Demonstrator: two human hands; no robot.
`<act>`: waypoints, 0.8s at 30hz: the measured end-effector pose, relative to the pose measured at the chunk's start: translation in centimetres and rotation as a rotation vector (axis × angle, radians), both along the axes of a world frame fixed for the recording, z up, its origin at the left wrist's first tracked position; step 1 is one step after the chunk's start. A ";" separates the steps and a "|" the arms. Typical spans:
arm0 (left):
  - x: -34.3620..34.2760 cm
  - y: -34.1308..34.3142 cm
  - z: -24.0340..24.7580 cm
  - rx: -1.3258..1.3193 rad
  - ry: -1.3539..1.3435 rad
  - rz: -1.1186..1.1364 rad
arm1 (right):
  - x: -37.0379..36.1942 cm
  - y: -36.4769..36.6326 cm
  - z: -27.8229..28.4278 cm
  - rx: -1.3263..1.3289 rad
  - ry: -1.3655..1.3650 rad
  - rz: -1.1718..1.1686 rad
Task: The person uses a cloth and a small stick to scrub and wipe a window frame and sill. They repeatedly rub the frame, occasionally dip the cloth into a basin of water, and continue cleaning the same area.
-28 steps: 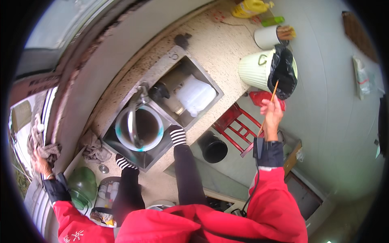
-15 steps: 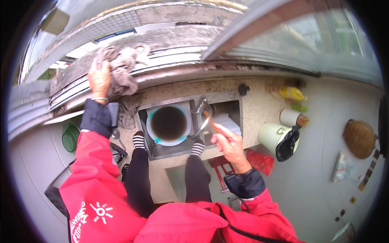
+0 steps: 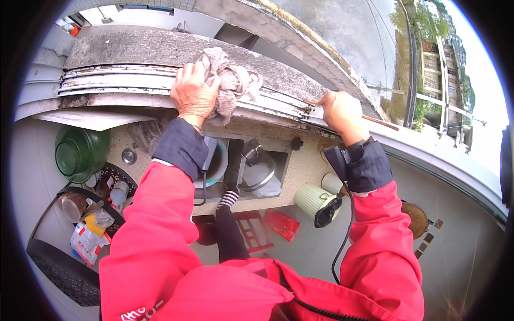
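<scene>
My left hand (image 3: 194, 92) grips a greyish-pink rag (image 3: 230, 85), bunched up over the white window track (image 3: 128, 80). To the right, my right hand (image 3: 342, 115) is closed around a thin brown wooden stick (image 3: 383, 123). One end of the stick reaches the track beside dark crumbs of dirt (image 3: 306, 109); the other end sticks out past my fist. Below my left forearm, a basin (image 3: 220, 163), partly hidden by my sleeve, sits in the steel sink.
My foot in a striped sock (image 3: 228, 199) stands at the sink's edge, near the faucet (image 3: 251, 151). A green bowl (image 3: 80, 152) and a black rack (image 3: 59, 273) of containers are on the left. A pale green bin (image 3: 316, 203) and red stool (image 3: 251, 231) stand on the right.
My view has swung to the right along the window. The rag has slid right along the track with my left hand. My right hand has risen from above the sink to the track.
</scene>
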State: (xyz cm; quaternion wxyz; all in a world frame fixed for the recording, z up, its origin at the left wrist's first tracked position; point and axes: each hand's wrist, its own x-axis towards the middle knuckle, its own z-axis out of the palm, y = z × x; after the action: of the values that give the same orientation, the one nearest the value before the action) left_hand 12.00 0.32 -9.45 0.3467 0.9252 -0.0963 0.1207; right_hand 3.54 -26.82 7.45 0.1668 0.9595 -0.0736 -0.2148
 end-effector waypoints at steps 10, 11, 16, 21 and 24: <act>0.1 0.4 0.1 -0.062 0.000 -0.030 | 0.9 -1.6 -5.6 -0.247 0.370 0.047; 0.1 0.4 0.1 -0.071 -0.004 -0.029 | 1.0 -1.6 -6.1 -0.273 0.361 0.052; 0.0 0.3 0.0 -0.080 0.016 -0.022 | 0.8 -1.7 -6.5 -0.190 0.386 0.074; 0.0 0.4 0.1 -0.064 0.011 -0.030 | 1.1 -2.5 -5.0 -0.273 0.344 -0.014; -0.1 0.4 0.1 -0.059 0.014 -0.020 | 1.1 -2.8 -4.8 -0.168 0.354 0.034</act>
State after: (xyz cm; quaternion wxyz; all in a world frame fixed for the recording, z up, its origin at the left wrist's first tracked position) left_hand 11.91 0.67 -9.37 0.3756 0.9144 -0.0994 0.1137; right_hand 4.68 -29.61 2.66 0.2603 0.8906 -0.0446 -0.3702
